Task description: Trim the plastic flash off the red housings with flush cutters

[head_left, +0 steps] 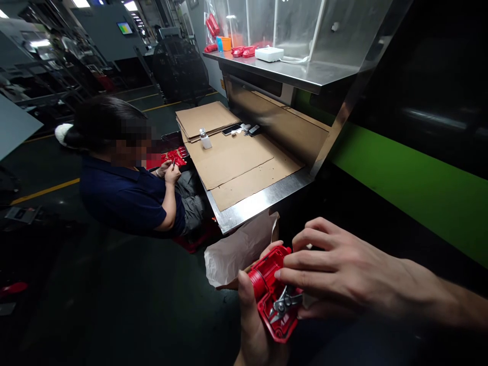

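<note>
My left hand [254, 325] holds a red plastic housing part [271, 292] from below, thumb along its left side. My right hand [335, 272] lies over the part's right side and grips small metal cutters [284, 304], whose jaws rest inside the red part. Both hands are low in the view, in front of the steel table's near corner.
A steel table [251, 206] covered with cardboard sheets [232, 157] holds a small white bottle [205, 139] and a phone [231, 129]. A co-worker in a dark shirt [125, 193] sits left of it with red parts. A white bag [236, 251] hangs below the table. More red parts [244, 51] lie on the upper shelf.
</note>
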`<state>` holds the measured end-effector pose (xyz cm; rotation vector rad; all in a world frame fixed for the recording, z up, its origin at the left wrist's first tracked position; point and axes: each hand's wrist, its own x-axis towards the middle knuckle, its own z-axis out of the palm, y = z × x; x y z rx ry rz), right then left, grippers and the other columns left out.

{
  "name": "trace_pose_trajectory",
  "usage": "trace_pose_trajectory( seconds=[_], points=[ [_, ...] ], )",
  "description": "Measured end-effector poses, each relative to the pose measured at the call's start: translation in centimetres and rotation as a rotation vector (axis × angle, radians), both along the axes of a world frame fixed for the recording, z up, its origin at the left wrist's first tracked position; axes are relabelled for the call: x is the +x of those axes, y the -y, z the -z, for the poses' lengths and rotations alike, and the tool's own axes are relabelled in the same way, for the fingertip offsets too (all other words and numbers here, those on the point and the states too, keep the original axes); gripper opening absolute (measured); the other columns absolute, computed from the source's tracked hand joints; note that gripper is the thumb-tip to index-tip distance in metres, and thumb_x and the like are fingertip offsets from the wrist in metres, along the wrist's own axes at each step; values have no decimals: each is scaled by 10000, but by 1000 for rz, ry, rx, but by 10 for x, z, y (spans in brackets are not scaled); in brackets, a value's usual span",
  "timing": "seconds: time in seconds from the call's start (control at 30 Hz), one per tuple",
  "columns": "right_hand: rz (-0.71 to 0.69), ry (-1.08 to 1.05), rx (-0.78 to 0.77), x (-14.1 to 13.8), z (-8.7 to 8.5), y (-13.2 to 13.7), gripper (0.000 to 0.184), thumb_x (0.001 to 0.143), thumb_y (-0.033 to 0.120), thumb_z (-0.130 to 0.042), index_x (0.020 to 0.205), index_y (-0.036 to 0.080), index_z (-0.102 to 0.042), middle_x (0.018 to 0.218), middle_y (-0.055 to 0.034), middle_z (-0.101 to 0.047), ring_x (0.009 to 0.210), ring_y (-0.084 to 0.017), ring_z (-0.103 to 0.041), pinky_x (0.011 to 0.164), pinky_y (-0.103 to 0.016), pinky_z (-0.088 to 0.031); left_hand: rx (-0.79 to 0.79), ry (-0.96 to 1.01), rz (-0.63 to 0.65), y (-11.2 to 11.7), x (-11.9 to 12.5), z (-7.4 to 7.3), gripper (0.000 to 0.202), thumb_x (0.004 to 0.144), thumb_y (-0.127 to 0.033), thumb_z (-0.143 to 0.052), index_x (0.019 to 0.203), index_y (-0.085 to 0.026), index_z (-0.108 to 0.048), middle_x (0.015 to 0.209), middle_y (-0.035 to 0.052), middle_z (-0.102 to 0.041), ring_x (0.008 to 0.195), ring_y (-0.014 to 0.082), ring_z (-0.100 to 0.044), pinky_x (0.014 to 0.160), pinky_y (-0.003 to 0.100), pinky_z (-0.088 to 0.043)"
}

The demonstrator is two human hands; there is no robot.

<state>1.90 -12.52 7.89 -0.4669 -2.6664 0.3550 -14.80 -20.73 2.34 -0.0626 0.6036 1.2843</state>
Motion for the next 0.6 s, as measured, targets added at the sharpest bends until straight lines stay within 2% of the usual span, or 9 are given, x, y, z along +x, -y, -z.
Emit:
trace_pose_trajectory(
  seconds=[0.07, 0.2, 0.33, 0.43, 0.6],
  points=[
    [4, 1, -2, 0, -1, 0, 366, 1002, 446, -646, 1257, 184, -622, 1140, -3, -728, 1011, -193, -565, 931, -385, -376, -20, 30, 12, 0, 0, 2, 690, 830, -707, -672, 1342, -244, -674, 1315, 159, -675, 1301, 416, -569, 1154, 580, -415],
    [4, 4, -7, 0, -1, 0, 367, 996, 449, -657, 1253, 190, -619, 1138, -1, -724, 1010, -192, -565, 929, -383, -377, 5, -5, -13, 0, 0, 1, 615, 871, -669, -649, 1285, -219, -716, 1286, 173, -689, 1309, 412, -565, 1155, 579, -416],
    [15, 10, -1, 0, 1, 0, 356, 997, 437, -660, 1254, 196, -613, 1141, 4, -723, 1016, -191, -567, 926, -381, -380, -50, 52, -24, -2, 3, -7, 562, 743, -664, -792, 1134, -259, -792, 1279, 135, -702, 1318, 421, -553, 1157, 555, -423],
    [16, -7, 34, 0, 4, 0, 337, 993, 444, -663, 1215, 195, -623, 1138, 1, -722, 1024, -198, -566, 927, -386, -382, -83, 92, -19, -4, 4, -14, 513, 736, -623, -821, 1116, -279, -798, 1296, 116, -696, 1332, 407, -545, 1146, 532, -444],
    [18, -20, 59, 0, 6, 1, 340, 974, 430, -694, 1202, 186, -627, 1115, 3, -723, 999, -193, -568, 899, -383, -394, -122, 119, -53, -5, 6, -15, 638, 639, -624, -889, 1143, -246, -788, 1226, 138, -726, 1387, 402, -490, 1154, 540, -435]
  ],
)
